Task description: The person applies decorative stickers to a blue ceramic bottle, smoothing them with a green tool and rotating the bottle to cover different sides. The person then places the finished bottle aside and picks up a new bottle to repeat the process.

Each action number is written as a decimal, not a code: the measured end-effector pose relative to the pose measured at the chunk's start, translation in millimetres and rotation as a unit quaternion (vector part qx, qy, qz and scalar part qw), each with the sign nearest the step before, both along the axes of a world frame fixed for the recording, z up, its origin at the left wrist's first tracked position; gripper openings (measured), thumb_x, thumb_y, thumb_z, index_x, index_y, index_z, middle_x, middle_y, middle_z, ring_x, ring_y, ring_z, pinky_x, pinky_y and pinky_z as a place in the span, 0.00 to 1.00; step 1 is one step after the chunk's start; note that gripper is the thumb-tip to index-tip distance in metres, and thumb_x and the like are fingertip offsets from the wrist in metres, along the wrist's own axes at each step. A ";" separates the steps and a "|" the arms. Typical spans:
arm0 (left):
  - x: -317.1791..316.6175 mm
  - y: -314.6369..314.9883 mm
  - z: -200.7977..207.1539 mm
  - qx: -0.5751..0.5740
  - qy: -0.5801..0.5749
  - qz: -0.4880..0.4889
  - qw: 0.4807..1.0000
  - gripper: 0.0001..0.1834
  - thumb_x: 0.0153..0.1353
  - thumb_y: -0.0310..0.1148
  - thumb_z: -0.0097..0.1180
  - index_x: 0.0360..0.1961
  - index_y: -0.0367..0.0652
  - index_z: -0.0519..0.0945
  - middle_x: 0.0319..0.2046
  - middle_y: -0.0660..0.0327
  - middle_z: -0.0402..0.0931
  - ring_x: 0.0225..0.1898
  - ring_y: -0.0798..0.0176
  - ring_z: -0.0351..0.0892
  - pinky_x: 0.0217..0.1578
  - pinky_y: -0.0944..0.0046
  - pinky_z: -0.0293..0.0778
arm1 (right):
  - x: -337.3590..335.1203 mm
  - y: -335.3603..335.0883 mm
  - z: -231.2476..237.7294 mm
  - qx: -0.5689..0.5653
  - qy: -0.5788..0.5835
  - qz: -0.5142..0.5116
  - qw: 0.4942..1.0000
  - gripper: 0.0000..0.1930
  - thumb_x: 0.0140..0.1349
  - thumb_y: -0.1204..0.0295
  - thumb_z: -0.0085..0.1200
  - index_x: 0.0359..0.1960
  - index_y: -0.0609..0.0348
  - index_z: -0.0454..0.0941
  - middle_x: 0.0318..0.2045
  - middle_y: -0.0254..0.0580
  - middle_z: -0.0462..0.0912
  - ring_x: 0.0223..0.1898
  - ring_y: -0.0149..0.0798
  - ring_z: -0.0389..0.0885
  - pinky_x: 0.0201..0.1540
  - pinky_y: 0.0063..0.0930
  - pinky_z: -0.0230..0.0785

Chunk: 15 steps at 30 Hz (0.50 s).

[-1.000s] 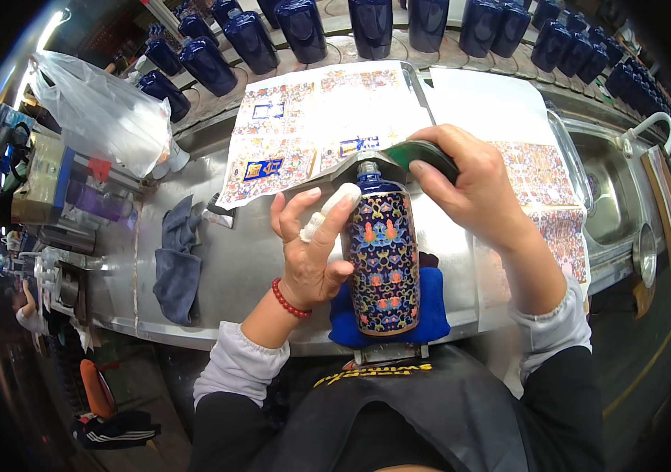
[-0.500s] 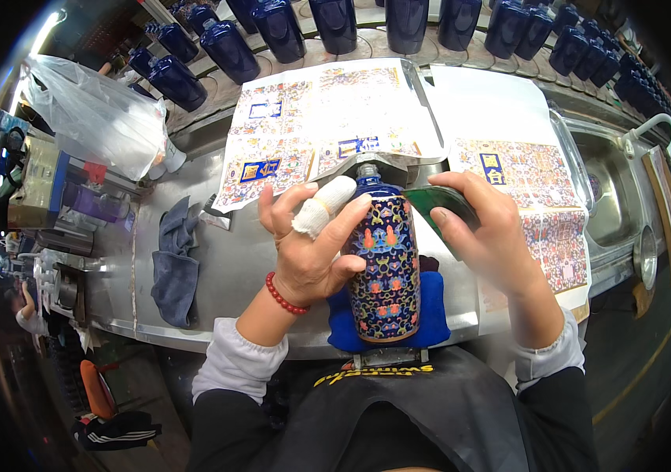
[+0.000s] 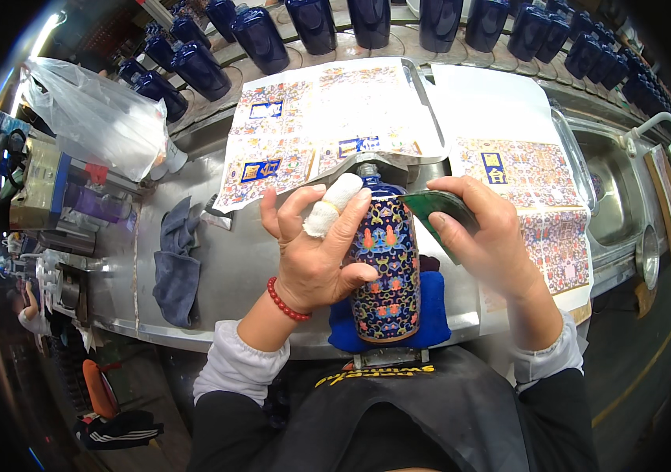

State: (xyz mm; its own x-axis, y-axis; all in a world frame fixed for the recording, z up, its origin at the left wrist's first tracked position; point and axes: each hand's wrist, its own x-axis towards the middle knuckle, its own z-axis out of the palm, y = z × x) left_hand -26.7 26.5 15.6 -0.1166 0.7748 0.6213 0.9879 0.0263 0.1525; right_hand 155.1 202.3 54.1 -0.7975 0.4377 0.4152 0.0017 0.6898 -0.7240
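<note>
A dark blue bottle (image 3: pixel 386 267), its body covered in a colourful floral pattern, lies neck-away on a blue cloth pad (image 3: pixel 434 311) in front of me. My left hand (image 3: pixel 316 248) is open at the bottle's left side, its index fingertip by the shoulder. White wrapping covers one finger, and a red bead bracelet circles the wrist. In my right hand (image 3: pixel 486 224) is a thin, dark green scraper (image 3: pixel 437 212), pinched between thumb and fingers. The scraper's corner is close to the bottle's right shoulder; whether it touches I cannot tell.
Patterned decal sheets (image 3: pixel 268 138) lie beyond the bottle, with more decal sheets (image 3: pixel 536 177) at right. A grey-blue cloth (image 3: pixel 176 267) rests on the metal table at left. Plain blue bottles (image 3: pixel 261 39) line a conveyor (image 3: pixel 296 75) at the back. A sink (image 3: pixel 617 193) stands far right.
The plain bottles on the conveyor have shifted to the left. My left hand's fingers have moved slightly on the bottle; the right hand with the scraper is almost unchanged.
</note>
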 end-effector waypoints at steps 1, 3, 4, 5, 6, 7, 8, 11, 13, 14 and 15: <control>0.8 -0.6 1.2 -0.006 -0.004 -0.002 1.000 0.46 0.68 0.72 0.31 0.61 0.43 0.80 0.53 0.57 0.81 0.61 0.53 0.63 0.73 0.42 0.28 | 0.4 -0.1 -0.9 -0.001 -0.003 0.001 1.000 0.15 0.59 0.79 0.60 0.49 0.65 0.79 0.36 0.47 0.83 0.37 0.41 0.84 0.40 0.30 0.75; 2.4 -2.7 3.8 -0.022 -0.027 -0.006 0.999 0.48 0.67 0.74 0.30 0.63 0.42 0.78 0.54 0.56 0.81 0.61 0.52 0.63 0.73 0.41 0.28 | 1.5 0.0 -2.9 0.006 -0.004 0.000 1.000 0.16 0.59 0.79 0.60 0.50 0.65 0.79 0.37 0.47 0.83 0.37 0.41 0.84 0.41 0.30 0.75; 3.8 -4.2 5.2 -0.015 -0.036 -0.007 0.999 0.49 0.66 0.74 0.30 0.63 0.41 0.78 0.54 0.56 0.81 0.62 0.52 0.62 0.73 0.41 0.28 | 2.5 0.2 -4.0 0.010 -0.006 0.000 1.000 0.16 0.59 0.79 0.60 0.50 0.65 0.79 0.37 0.47 0.83 0.37 0.41 0.84 0.41 0.30 0.75; 5.9 -7.1 7.4 -0.016 -0.051 -0.006 0.999 0.50 0.66 0.75 0.30 0.64 0.40 0.77 0.54 0.56 0.81 0.62 0.51 0.62 0.72 0.40 0.27 | 3.7 0.4 -4.6 0.004 -0.002 -0.004 1.000 0.16 0.59 0.79 0.60 0.50 0.66 0.79 0.37 0.47 0.83 0.38 0.40 0.84 0.42 0.30 0.75; 8.6 -9.1 9.4 -0.012 -0.063 -0.008 0.998 0.51 0.65 0.76 0.29 0.64 0.40 0.77 0.53 0.56 0.81 0.63 0.51 0.61 0.72 0.40 0.27 | 5.3 0.4 -5.2 -0.003 0.002 -0.009 1.000 0.16 0.59 0.79 0.60 0.50 0.66 0.79 0.37 0.47 0.83 0.38 0.40 0.84 0.42 0.29 0.75; 10.6 -9.9 11.4 -0.020 -0.039 -0.010 0.999 0.53 0.65 0.76 0.27 0.64 0.37 0.76 0.53 0.56 0.80 0.64 0.50 0.60 0.72 0.39 0.26 | 6.9 0.3 -5.4 -0.008 0.010 -0.012 1.000 0.16 0.59 0.79 0.60 0.50 0.66 0.79 0.38 0.47 0.83 0.38 0.40 0.84 0.43 0.29 0.75; 13.7 -10.1 13.2 -0.041 -0.026 -0.002 0.999 0.53 0.64 0.77 0.27 0.64 0.37 0.76 0.52 0.56 0.81 0.65 0.51 0.60 0.72 0.38 0.26 | 8.6 0.2 -5.3 -0.010 0.003 -0.013 1.000 0.16 0.60 0.79 0.60 0.50 0.66 0.79 0.38 0.47 0.83 0.38 0.40 0.84 0.43 0.29 0.75; 24.1 -5.9 17.4 -0.053 0.038 0.003 0.998 0.54 0.64 0.77 0.27 0.66 0.37 0.74 0.48 0.60 0.83 0.65 0.52 0.61 0.71 0.36 0.26 | 10.9 -0.7 -5.0 -0.016 -0.005 -0.010 1.000 0.15 0.60 0.78 0.60 0.50 0.66 0.79 0.38 0.46 0.84 0.39 0.39 0.84 0.43 0.29 0.75; 26.8 -3.9 19.7 -0.070 0.024 -0.016 0.997 0.54 0.64 0.77 0.28 0.68 0.37 0.72 0.46 0.62 0.83 0.65 0.52 0.61 0.71 0.36 0.26 | 8.1 -0.8 -5.6 -0.024 -0.005 -0.002 1.000 0.15 0.60 0.78 0.60 0.50 0.66 0.79 0.39 0.46 0.84 0.39 0.39 0.84 0.44 0.28 0.75; 27.4 -2.9 19.6 -0.087 0.010 -0.023 0.996 0.54 0.63 0.77 0.29 0.68 0.37 0.71 0.45 0.63 0.83 0.65 0.52 0.61 0.71 0.35 0.27 | 5.2 -0.8 -6.3 -0.025 0.003 -0.004 1.000 0.15 0.60 0.78 0.61 0.50 0.66 0.79 0.38 0.46 0.83 0.38 0.40 0.83 0.43 0.29 0.74; 24.9 -5.1 20.1 -0.080 -0.019 -0.052 0.995 0.53 0.66 0.75 0.31 0.69 0.33 0.69 0.48 0.58 0.82 0.65 0.51 0.62 0.71 0.36 0.30 | 1.7 -0.8 -7.1 -0.023 0.013 -0.003 1.000 0.15 0.61 0.77 0.61 0.50 0.65 0.79 0.38 0.46 0.83 0.37 0.40 0.83 0.42 0.29 0.74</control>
State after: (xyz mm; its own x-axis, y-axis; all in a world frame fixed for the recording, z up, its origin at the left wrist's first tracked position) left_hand -1.8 21.4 35.8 -0.0523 0.8724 0.4860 0.9803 -0.0481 0.1918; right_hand 156.8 201.5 47.0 -0.7847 0.4608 0.4146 -0.0132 0.6563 -0.7544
